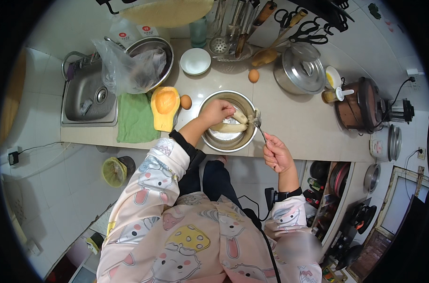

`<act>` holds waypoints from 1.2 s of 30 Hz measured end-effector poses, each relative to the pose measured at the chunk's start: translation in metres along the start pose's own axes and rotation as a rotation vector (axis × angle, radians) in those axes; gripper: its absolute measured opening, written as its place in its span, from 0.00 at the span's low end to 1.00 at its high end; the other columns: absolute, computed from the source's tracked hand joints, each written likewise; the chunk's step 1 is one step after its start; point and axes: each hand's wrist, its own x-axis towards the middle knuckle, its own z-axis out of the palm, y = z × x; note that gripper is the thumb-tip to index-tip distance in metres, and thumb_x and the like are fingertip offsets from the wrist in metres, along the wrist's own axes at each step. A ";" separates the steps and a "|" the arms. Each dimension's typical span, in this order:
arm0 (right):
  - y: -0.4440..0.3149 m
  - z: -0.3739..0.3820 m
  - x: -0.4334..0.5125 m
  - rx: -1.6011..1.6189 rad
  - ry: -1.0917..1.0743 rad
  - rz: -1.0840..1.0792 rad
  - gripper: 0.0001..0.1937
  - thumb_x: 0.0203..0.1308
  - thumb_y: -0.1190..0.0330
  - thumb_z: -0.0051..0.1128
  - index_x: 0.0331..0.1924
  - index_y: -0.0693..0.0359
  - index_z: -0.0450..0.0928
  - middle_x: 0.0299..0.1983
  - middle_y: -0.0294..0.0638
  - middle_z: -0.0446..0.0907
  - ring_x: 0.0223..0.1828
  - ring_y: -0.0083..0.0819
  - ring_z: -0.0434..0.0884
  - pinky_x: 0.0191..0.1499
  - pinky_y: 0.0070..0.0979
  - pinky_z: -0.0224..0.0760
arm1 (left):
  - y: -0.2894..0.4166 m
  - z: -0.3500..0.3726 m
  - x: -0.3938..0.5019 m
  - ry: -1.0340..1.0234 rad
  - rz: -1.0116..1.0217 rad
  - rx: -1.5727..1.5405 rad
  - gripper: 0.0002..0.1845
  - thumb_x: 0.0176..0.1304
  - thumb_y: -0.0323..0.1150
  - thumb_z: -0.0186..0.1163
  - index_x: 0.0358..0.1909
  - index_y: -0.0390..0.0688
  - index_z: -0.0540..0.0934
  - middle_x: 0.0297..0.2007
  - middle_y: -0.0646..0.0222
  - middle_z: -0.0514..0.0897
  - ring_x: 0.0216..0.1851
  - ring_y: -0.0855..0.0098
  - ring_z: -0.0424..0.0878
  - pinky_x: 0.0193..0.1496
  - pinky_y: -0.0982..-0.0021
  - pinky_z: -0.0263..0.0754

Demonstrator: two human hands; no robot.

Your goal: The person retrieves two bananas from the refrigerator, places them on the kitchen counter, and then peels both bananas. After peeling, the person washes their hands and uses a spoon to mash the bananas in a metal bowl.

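Note:
A steel bowl point(208, 144) stands near the counter's front edge with peeled bananas in it. My left hand point(218, 112) reaches over its left rim and grips one peeled banana point(240, 116), which lies tilted inside. Below that, a second peeled banana point(229, 128) rests on the bottom. In my right hand point(278, 152), just off the front right of the bowl, is the thin handle of a metal utensil point(261, 133), a spoon or a fork. Its head is at the right rim, with mashed banana point(254, 116) on and beside it.
Left of the bowl are an egg point(186, 102), a hollowed squash half point(164, 109), a green cloth point(136, 118) and the sink point(89, 95). Behind stand a white bowl point(195, 61), another egg point(253, 76) and a lidded steel pot point(299, 70). A brown cooker point(357, 102) sits far right.

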 end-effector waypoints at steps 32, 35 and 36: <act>0.007 0.033 0.098 -1.969 0.463 -0.332 0.10 0.52 0.72 0.53 0.36 0.53 0.85 0.35 0.47 0.80 0.42 0.46 0.78 0.45 0.39 0.71 | -0.044 -0.103 -0.240 0.720 -0.113 -0.143 0.08 0.58 0.28 0.65 0.35 0.33 0.80 0.26 0.73 0.81 0.26 0.82 0.75 0.32 0.81 0.71; -0.007 0.030 0.113 -2.252 0.253 -0.432 0.09 0.52 0.70 0.55 0.36 0.49 0.85 0.35 0.40 0.77 0.45 0.40 0.74 0.45 0.36 0.68 | -0.048 -0.102 -0.244 0.708 -0.124 -0.148 0.08 0.58 0.29 0.65 0.35 0.33 0.80 0.25 0.73 0.80 0.26 0.83 0.75 0.32 0.81 0.71; -0.008 0.030 0.118 -2.313 0.224 -0.368 0.09 0.52 0.70 0.55 0.35 0.48 0.85 0.36 0.38 0.77 0.47 0.38 0.73 0.46 0.35 0.66 | -0.049 -0.103 -0.246 0.709 -0.128 -0.148 0.08 0.58 0.29 0.65 0.35 0.33 0.80 0.25 0.74 0.80 0.26 0.83 0.75 0.32 0.82 0.70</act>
